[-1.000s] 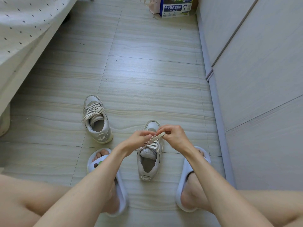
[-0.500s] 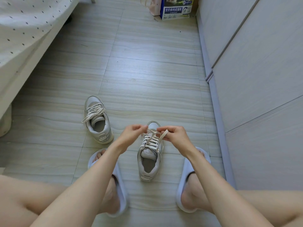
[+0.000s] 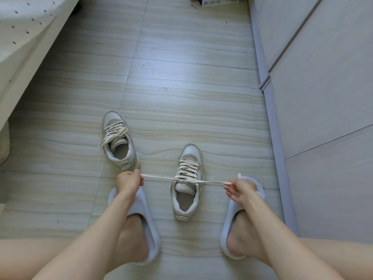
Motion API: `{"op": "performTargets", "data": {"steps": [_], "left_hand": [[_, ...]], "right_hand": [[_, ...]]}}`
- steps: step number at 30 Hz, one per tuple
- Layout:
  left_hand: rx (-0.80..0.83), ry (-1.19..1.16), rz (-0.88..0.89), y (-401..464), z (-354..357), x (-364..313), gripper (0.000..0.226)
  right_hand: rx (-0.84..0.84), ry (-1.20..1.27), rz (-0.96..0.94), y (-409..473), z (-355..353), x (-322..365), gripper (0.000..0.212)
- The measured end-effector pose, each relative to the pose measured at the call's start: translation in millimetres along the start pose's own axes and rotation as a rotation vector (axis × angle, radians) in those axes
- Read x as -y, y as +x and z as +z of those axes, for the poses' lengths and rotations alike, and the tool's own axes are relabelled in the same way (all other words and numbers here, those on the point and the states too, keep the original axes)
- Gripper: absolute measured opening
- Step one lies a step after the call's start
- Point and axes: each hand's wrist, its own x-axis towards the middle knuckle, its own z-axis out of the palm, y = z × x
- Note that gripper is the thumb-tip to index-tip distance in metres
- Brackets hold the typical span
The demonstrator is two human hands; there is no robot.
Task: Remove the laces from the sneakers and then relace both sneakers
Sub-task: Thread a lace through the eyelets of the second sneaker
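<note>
Two grey-white sneakers stand on the floor, toes pointing away from me. The near sneaker (image 3: 187,184) is between my feet, its cream lace (image 3: 161,176) stretched sideways across the top eyelets. My left hand (image 3: 129,181) grips the lace's left end beside the far sneaker's heel. My right hand (image 3: 240,188) pinches the right end, whose tip sticks up past my fingers. The far sneaker (image 3: 119,142) sits to the left, laced, with a loose lace end trailing off its left side.
My feet wear pale slippers, the left slipper (image 3: 145,225) and the right slipper (image 3: 232,229), on either side of the near sneaker. A bed (image 3: 24,37) runs along the left, cabinet doors (image 3: 323,98) along the right. A box (image 3: 220,1) stands at the far end of the tiled floor.
My hands were together above the near sneaker's tongue, working the lace ends. They have pulled apart sideways and down, drawing the lace taut across the shoe.
</note>
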Motion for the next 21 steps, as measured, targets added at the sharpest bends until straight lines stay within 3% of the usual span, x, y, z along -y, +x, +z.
{"op": "performTargets", "data": {"steps": [2, 5, 8, 11, 17, 21], "left_hand": [[0.038, 0.377, 0.168, -1, 1, 2, 0.018], [0.233, 0.587, 0.434, -3, 13, 0, 0.043], [0.457, 0.643, 0.642, -15, 33, 0, 0.045], [0.526, 0.659, 0.633, -23, 49, 9, 0.042], [0.468, 0.668, 0.51, -20, 44, 3, 0.027], [0.605, 0.632, 0.286, -18, 37, -15, 0.017]], "right_hand": [[-0.106, -0.146, -0.104, 2, 10, -1, 0.048], [-0.195, -0.627, -0.486, -3, 24, -4, 0.054], [0.096, -0.852, -0.788, -16, 43, -18, 0.038], [0.294, -0.948, -0.823, -24, 56, -39, 0.034], [0.282, -1.037, -0.802, -19, 54, -41, 0.032], [0.336, -1.136, -0.79, -24, 50, -22, 0.025]]}}
